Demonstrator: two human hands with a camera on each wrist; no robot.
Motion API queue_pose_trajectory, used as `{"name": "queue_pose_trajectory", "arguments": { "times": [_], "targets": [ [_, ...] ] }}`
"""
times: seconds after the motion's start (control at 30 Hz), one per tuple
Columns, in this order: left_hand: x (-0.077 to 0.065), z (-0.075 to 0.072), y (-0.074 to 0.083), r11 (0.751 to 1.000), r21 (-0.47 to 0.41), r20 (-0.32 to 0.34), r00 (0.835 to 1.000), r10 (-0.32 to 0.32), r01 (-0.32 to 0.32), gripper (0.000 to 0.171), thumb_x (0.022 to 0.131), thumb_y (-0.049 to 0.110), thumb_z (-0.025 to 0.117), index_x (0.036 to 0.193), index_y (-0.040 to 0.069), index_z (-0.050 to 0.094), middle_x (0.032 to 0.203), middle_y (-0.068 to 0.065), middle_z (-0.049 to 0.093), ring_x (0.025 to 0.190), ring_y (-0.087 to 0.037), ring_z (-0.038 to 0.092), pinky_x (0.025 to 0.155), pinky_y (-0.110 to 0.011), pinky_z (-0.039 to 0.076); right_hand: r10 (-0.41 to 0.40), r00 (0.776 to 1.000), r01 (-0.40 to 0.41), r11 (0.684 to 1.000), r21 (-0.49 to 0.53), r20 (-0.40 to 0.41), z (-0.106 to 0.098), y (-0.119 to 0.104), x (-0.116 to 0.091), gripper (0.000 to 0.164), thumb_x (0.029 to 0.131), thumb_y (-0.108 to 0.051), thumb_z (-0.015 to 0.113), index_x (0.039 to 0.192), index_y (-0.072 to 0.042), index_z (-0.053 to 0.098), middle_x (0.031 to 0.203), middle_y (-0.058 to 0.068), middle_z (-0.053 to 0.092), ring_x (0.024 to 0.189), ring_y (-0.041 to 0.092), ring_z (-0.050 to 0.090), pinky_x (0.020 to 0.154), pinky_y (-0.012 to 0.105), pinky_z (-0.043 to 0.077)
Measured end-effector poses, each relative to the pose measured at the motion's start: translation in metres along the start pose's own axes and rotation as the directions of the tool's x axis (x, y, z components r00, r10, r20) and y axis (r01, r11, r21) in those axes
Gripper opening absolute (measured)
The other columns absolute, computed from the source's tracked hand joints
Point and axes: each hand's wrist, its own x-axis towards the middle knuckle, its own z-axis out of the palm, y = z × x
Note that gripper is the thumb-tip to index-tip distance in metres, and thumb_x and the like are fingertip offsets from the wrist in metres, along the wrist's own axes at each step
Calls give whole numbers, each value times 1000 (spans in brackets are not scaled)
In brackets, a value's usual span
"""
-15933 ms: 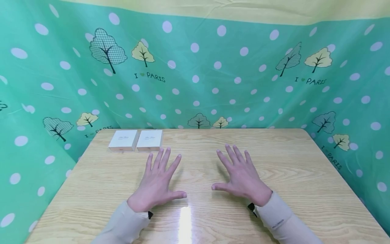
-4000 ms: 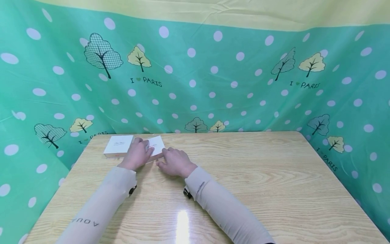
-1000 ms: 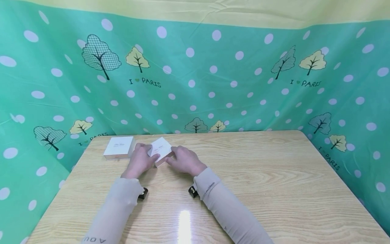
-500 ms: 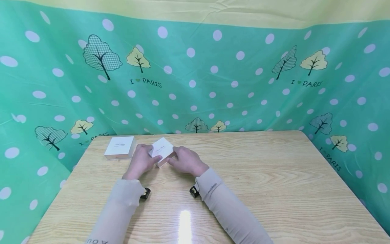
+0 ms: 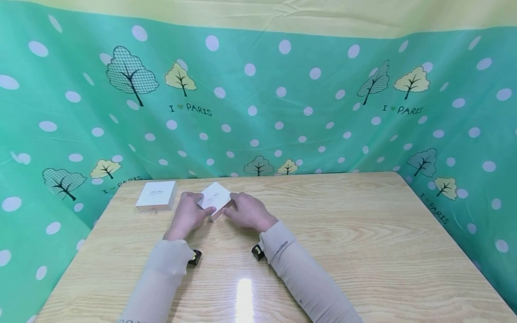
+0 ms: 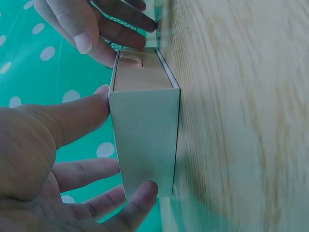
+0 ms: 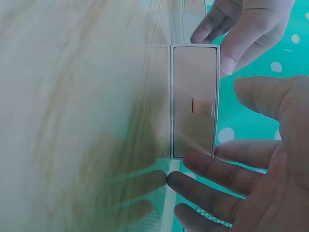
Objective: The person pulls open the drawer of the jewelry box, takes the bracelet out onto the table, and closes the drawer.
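Note:
A white drawer box (image 5: 215, 197) with faint lettering on its lid stands turned at an angle on the table. Its pinkish-brown drawer front (image 7: 195, 72) carries a small ribbon tab (image 7: 202, 107) and sits flush in the sleeve. My left hand (image 5: 187, 215) holds the box by its left side, thumb at the top edge and fingers along the white wall (image 6: 145, 135). My right hand (image 5: 248, 211) is at the drawer side; in the right wrist view its fingers reach the box's far corner while the thumb stands apart from it.
A second, similar white box (image 5: 157, 195) lies to the left near the back edge of the wood-grain table (image 5: 363, 242). Behind the table hangs a green dotted curtain (image 5: 278, 112). A bright light reflection (image 5: 244, 298) shows on the tabletop.
Earlier, both hands were spread above the table and the boxes stood side by side. The right box has since moved right and turned, hands on it. The last half second shows little movement.

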Motion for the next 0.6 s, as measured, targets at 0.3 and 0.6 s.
{"name": "queue_pose_trajectory", "arguments": {
  "times": [0.3, 0.6],
  "targets": [
    [-1, 2, 2, 1000, -13, -1, 1000, 13, -13, 69, 85, 26, 73, 134, -13, 44, 133, -32, 34, 123, -45, 39, 105, -53, 33, 13, 1000, -13, 1000, 15, 1, -2, 3, 1, 55, 92, -44, 58, 133, -7, 54, 109, 5, 63, 77, 12, 54, 68, 27, 47],
    [-5, 2, 5, 1000, 3, 4, 1000, 3, -3, 68, 85, 26, 72, 134, -13, 44, 133, -31, 35, 123, -44, 38, 105, -53, 32, 13, 1000, -13, 999, 47, -3, -2, 3, 1, 46, 92, -41, 59, 126, -10, 58, 99, 1, 62, 70, 12, 53, 61, 27, 46]
  ]
}}
